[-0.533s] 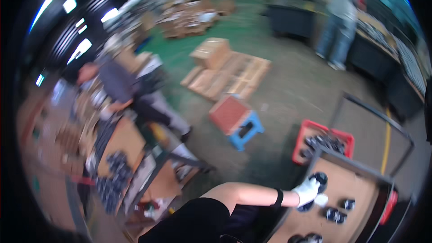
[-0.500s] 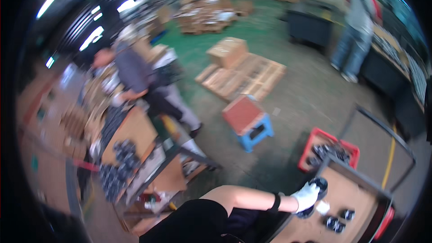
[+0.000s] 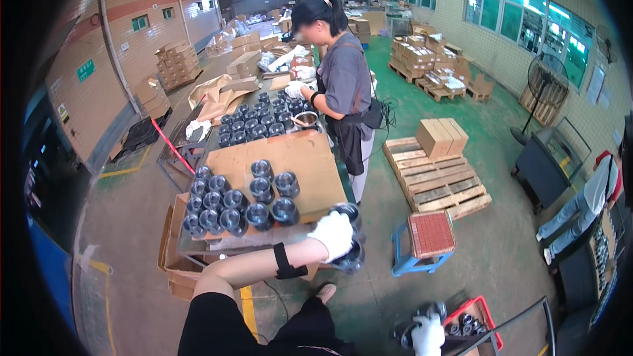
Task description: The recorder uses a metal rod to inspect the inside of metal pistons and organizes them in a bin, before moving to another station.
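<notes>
White gloves cover both hands. My left hand [image 3: 331,235] is closed around dark, shiny cup-shaped metal parts [image 3: 352,260], two of which show past the fingers. It hangs just off the right edge of the table [image 3: 310,158], its arm stretched across from the lower left. Low on the right, my right hand [image 3: 427,337] grips more such dark parts [image 3: 432,310], above the floor next to a red crate [image 3: 483,308]. Similar parts [image 3: 231,214] stand in a cluster on the table's cardboard sheet, nearest to my left hand.
Across the table a co-worker [image 3: 346,86] with gloved hands stands beside more dark parts [image 3: 257,118]. A blue stool [image 3: 428,240] with a red top and a wooden pallet [image 3: 435,178] with boxes are on the right. A metal cart frame [image 3: 521,320] is at lower right.
The view has swung to the left, toward the table. My left hand has gone from the cart at right to the table's edge, holding dark parts. My right hand has come into view.
</notes>
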### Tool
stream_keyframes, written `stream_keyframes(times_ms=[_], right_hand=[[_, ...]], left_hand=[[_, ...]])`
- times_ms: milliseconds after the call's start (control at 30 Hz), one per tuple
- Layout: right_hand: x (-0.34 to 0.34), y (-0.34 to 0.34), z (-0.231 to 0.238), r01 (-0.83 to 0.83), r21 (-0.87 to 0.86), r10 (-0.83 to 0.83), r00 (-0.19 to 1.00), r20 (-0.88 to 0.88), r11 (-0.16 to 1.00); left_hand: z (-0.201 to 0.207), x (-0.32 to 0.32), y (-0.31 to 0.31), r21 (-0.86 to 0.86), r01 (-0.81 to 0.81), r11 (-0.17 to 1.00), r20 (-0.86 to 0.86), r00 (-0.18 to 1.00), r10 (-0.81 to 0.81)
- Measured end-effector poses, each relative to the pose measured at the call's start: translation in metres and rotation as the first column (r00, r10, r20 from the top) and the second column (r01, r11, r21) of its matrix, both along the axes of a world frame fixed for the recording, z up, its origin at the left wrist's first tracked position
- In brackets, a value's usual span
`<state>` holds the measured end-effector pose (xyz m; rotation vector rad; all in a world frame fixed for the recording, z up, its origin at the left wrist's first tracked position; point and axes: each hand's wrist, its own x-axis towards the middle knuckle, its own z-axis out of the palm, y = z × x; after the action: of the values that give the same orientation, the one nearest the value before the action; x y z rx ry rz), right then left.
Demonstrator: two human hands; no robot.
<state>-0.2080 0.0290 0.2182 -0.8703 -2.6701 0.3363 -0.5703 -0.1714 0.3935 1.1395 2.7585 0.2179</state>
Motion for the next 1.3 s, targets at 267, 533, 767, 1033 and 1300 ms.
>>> stream_keyframes(times_ms=[267, 533, 767, 1033, 1300], right_hand=[[-0.379, 0.016, 0.132, -0.486, 0.122, 0.493, 0.870, -0.027, 0.865], [-0.643, -0.046, 0.118, -0.628, -0.132, 0.618, 0.778, -0.116, 0.767], [-0.765, -0.113, 0.048, -0.426, -0.479, 0.496, 0.868, 0.023, 0.767], [-0.680, -0.086, 0.125, -0.569, -0.629, 0.569, 0.788, -0.235, 0.529], [-0.301, 0.024, 0.030, 0.014, -0.305, -0.125, 0.930, -0.347, 0.952]], left_hand=[[-0.061, -0.198, -0.001, -0.238, -0.144, 0.960, -0.163, 0.981, 0.107], [-0.149, -0.227, -0.014, 0.110, -0.481, 0.870, 0.049, 0.877, 0.479], [-0.075, -0.171, -0.063, 0.300, -0.072, 0.951, 0.003, 0.997, 0.074], [-0.021, -0.094, -0.080, 0.547, -0.003, 0.837, 0.426, 0.862, -0.275], [-0.080, 0.004, -0.028, 0.420, 0.418, 0.805, 0.622, 0.514, -0.591]])
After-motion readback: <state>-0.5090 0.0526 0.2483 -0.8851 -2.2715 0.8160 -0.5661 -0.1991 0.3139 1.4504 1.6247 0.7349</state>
